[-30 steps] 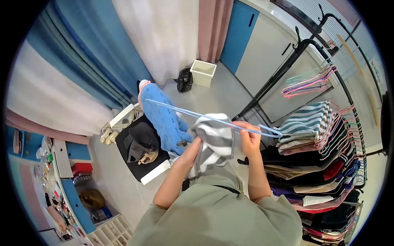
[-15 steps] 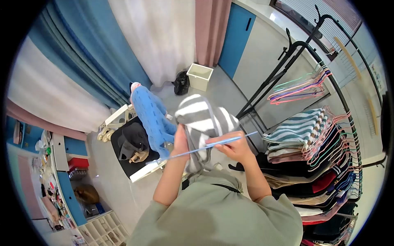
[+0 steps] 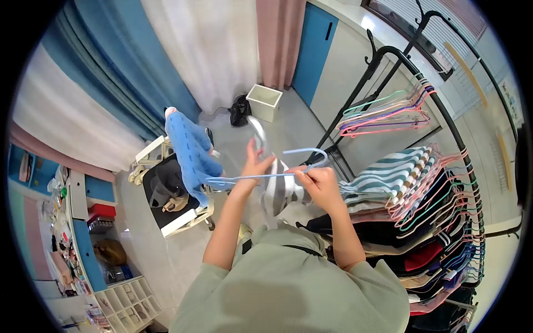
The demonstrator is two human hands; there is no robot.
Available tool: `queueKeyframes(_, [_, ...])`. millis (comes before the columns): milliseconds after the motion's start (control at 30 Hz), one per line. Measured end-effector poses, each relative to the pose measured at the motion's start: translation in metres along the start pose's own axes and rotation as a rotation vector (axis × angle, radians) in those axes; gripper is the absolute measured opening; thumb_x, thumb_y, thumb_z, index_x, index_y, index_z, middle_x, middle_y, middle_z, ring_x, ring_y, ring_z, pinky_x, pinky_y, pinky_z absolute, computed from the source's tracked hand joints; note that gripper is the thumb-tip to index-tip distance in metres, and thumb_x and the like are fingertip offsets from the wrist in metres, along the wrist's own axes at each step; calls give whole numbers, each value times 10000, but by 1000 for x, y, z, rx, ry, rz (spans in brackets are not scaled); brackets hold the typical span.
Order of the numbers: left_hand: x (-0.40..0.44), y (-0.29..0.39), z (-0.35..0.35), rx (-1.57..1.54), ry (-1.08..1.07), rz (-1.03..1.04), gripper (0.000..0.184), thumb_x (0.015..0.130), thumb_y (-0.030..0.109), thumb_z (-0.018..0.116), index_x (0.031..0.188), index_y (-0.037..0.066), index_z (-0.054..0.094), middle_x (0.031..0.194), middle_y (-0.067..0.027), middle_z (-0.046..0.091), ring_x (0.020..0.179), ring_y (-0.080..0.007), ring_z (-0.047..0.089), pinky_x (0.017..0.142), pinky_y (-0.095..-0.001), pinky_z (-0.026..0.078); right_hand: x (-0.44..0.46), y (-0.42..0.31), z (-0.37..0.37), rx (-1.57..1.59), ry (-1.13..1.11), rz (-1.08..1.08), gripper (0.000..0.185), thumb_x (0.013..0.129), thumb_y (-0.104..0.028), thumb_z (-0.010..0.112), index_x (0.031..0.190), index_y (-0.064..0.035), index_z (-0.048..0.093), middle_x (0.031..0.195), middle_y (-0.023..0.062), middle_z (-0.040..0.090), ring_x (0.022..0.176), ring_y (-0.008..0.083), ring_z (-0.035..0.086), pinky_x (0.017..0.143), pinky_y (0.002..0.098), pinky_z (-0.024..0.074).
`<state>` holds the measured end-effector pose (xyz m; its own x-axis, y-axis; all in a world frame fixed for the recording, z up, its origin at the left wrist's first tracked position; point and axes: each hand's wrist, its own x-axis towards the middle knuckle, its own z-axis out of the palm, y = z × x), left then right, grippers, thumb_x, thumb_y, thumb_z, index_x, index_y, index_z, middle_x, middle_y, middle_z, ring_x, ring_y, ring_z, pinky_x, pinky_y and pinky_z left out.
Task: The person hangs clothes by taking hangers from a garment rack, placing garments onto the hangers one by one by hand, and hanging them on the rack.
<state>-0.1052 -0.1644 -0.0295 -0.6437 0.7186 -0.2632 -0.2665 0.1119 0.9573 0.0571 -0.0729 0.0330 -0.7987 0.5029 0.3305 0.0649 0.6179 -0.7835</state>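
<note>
The blue hanger [image 3: 277,175] was clamped between the thumb and fingers of the right hand [image 3: 320,187], and its hook was curved above that hand. By its long bar, the left wrist was crossed. The grey-and-white striped garment [image 3: 272,197] was bunched in the middle of the scene, between and just beyond the hands. The fingers of the left hand [image 3: 256,165] were spread apart against or just beside the blurred cloth; whether any of it was pinched could not be told.

To the left, a light-blue garment [image 3: 189,147] was draped over a chair [image 3: 180,222], with dark caps [image 3: 165,186] laid on its seat. On the right, clothes [image 3: 388,172] were hung closely along a black rack [image 3: 444,111]. On the far side, a pale bin [image 3: 263,105] was set beside a black bag [image 3: 240,111].
</note>
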Motion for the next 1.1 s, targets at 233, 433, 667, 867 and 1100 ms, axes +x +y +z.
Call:
queueKeyframes(233, [-22,0,20,-85,-466,-3,562,715,-66,576,1235,108,453,1199,-47,386,873,-132,525,759,-259,474,-6,15,-24,-23,60,171,199,848,-228,550,860,-81,684,479,114,452,398,204,443,418,307,324])
queueKeyframes(433, [-17,-24,42,-223,-363,117,438,677,-141,500,1066,59,518,1087,-53,419,986,-167,507,836,-324,515,-15,41,-32,129,163,228,264,871,-225,534,855,5,662,478,87,369,443,92,316,417,295,271])
queueKeyframes(667, [-39,-52,70,500,118,533,210,681,-54,569,864,11,490,822,-120,495,758,-236,535,604,-308,432,-20,49,-41,162,164,250,272,883,-201,522,873,40,647,515,15,328,503,58,292,444,269,246])
queueKeyframes(867, [-43,-94,78,140,157,492,238,745,17,570,952,-6,455,895,-118,531,849,-241,556,776,-338,432,-16,41,-49,225,171,262,279,900,-194,493,924,38,646,547,-35,291,530,44,271,461,252,229])
queueKeyframes(1100, [-22,-112,58,458,-315,119,501,732,218,666,1139,-10,483,1026,-124,557,984,-207,531,877,-316,393,-9,39,-53,231,162,206,282,897,-231,493,931,-3,656,497,68,320,461,86,305,428,289,265])
